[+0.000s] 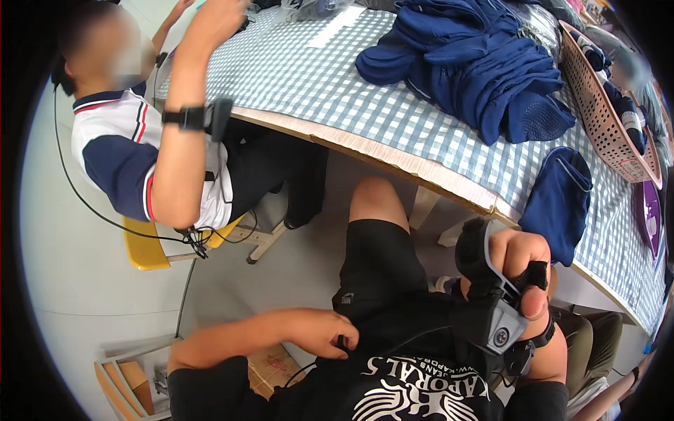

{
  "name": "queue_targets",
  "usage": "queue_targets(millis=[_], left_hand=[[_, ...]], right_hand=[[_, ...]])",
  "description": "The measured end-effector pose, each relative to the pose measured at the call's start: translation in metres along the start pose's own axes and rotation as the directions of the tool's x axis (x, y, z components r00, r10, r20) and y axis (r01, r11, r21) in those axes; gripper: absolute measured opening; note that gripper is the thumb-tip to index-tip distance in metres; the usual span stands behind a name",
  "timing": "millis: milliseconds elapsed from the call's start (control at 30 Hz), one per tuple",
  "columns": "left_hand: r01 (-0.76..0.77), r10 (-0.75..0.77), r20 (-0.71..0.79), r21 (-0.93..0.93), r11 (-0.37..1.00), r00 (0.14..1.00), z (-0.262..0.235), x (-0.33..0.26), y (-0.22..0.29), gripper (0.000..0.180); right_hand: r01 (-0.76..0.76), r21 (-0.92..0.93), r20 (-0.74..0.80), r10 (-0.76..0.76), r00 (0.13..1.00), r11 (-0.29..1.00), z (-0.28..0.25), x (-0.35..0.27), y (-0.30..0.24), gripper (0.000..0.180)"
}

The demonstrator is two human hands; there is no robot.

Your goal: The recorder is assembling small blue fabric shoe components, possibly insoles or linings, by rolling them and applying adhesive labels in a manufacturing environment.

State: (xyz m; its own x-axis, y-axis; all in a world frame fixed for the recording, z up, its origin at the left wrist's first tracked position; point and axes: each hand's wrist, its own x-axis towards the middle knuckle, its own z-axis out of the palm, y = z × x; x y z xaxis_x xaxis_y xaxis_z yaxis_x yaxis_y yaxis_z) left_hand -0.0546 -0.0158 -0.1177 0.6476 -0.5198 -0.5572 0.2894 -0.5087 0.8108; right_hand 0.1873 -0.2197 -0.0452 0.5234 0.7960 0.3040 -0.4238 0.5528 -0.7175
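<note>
My left hand (321, 333) is closed in front of my black T-shirt (414, 372), its fingers curled round a small black object (342, 342) too covered to name. A thin black cable runs just below that hand. Raised near the table edge, my right hand (523, 254) is curled into a closed grip. A short black strap end (538, 274) sticks out between its fingers and thumb. Around that wrist sits a grey and black camera device (495, 324) with a round lens, held by black bands. A dark blue fabric piece (558, 200) hangs over the table edge behind this hand.
A table with a checked cloth (295, 84) bears a pile of blue garments (470, 63). At the right stands a pink perforated basket (607, 119) of dark rolled items. On the left, another person sits on a yellow stool (146, 242). An open box (133, 382) is on the floor.
</note>
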Motion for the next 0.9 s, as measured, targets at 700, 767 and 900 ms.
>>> queue_targets(millis=[700, 767, 900], left_hand=[[0.436, -0.369, -0.865, -0.203, 0.877, 0.339, 0.059, -0.032, -0.073, 0.021], [0.555, -0.749, -0.400, -0.505, 0.661, 0.527, 0.065, -0.038, -0.080, 0.036], [0.611, -0.656, 0.121, -0.518, 0.598, 0.745, 0.074, -0.046, -0.080, 0.028]], right_hand=[[0.140, -0.099, 0.372, -0.094, 0.923, 0.985, -0.006, 0.011, 0.004, 0.052], [0.125, -0.083, 0.386, -0.083, 0.919, 0.989, -0.006, 0.010, 0.008, 0.052], [0.097, -0.095, 0.413, -0.049, 0.909, 0.991, -0.007, 0.009, 0.007, 0.051]])
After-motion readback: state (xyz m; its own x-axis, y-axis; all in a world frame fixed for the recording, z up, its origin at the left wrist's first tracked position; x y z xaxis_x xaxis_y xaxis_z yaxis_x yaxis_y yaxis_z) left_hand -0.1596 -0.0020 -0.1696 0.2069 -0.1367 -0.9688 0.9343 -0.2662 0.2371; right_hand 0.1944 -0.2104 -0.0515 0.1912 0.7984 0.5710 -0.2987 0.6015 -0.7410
